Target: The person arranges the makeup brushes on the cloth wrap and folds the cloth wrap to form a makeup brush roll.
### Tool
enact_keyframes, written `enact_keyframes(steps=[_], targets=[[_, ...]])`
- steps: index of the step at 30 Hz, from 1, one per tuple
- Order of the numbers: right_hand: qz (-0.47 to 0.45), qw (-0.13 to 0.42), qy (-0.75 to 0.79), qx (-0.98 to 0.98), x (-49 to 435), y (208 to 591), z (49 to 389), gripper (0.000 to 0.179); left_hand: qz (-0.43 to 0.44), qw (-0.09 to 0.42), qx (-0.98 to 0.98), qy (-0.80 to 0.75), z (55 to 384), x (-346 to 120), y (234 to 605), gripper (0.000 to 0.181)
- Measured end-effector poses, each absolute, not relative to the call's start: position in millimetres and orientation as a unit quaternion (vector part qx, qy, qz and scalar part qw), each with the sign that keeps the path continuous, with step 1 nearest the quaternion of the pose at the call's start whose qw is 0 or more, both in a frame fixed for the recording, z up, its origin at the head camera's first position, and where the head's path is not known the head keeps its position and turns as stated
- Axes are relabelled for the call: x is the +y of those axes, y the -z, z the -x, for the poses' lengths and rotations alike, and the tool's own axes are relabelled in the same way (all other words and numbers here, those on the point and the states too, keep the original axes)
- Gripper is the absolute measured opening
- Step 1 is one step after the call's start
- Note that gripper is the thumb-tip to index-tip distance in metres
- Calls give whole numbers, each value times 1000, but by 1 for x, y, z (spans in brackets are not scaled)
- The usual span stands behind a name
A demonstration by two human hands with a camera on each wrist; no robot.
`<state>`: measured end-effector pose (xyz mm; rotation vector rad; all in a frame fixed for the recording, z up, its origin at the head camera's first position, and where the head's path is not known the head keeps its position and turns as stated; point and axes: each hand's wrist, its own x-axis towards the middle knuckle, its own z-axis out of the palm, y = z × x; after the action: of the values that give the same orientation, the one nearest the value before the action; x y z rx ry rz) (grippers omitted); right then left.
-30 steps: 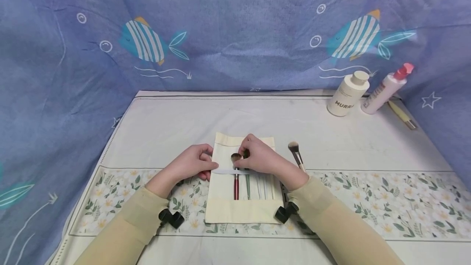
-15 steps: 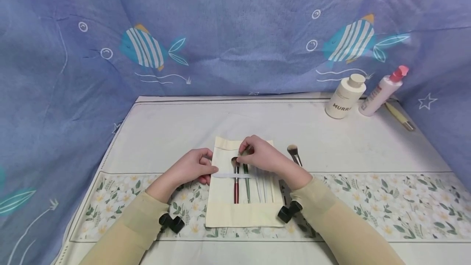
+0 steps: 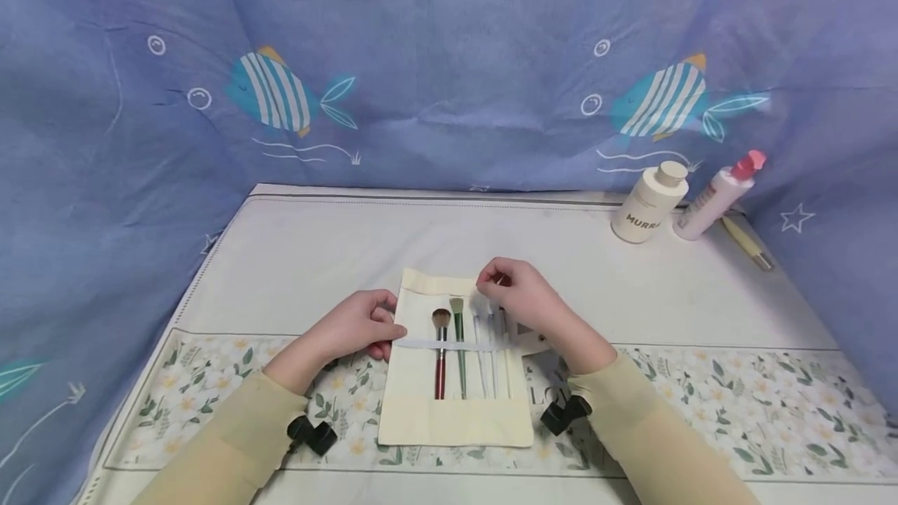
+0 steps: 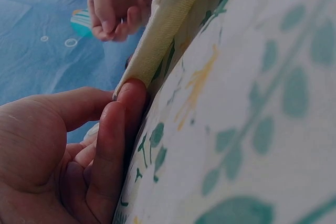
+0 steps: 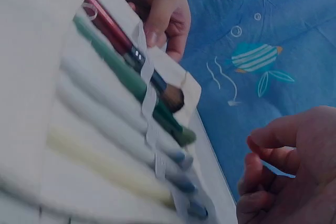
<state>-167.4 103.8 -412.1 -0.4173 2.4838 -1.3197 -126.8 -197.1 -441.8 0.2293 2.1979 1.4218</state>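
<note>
A cream fabric brush roll (image 3: 456, 423) lies spread out before me. My left hand (image 3: 354, 326) pinches its left edge between thumb and fingers; the left wrist view shows the edge (image 4: 139, 61) in that grip. A red-handled makeup brush (image 3: 440, 372) and a green-handled brush (image 3: 460, 345) run under the white elastic band (image 3: 417, 344). To their right sit two pale-handled brushes (image 5: 121, 119) and a yellowish-handled one (image 5: 110, 169). My right hand (image 3: 526, 298) hovers over the roll's upper right, fingers loosely curled around nothing, beyond the brush tips in the right wrist view.
At the back right stand a white bottle (image 3: 648, 205) and a pink-topped pump bottle (image 3: 715, 201). A yellow-handled item (image 3: 747, 244) lies beside them. Blue fish-print cloth (image 3: 449, 100) hangs behind the white tabletop (image 3: 337, 240), which has a floral strip (image 3: 701, 404).
The right hand has moved rightward off the green brush, whose tip now shows. The left hand stays at the roll's edge. A loose brush right of the roll no longer shows.
</note>
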Motion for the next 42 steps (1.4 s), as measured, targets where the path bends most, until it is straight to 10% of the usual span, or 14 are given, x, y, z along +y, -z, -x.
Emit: enact_keyframes(steps=[42], targets=[[121, 177, 356, 910, 200, 424, 164, 25, -88, 254, 804, -530, 124, -197, 439, 32]])
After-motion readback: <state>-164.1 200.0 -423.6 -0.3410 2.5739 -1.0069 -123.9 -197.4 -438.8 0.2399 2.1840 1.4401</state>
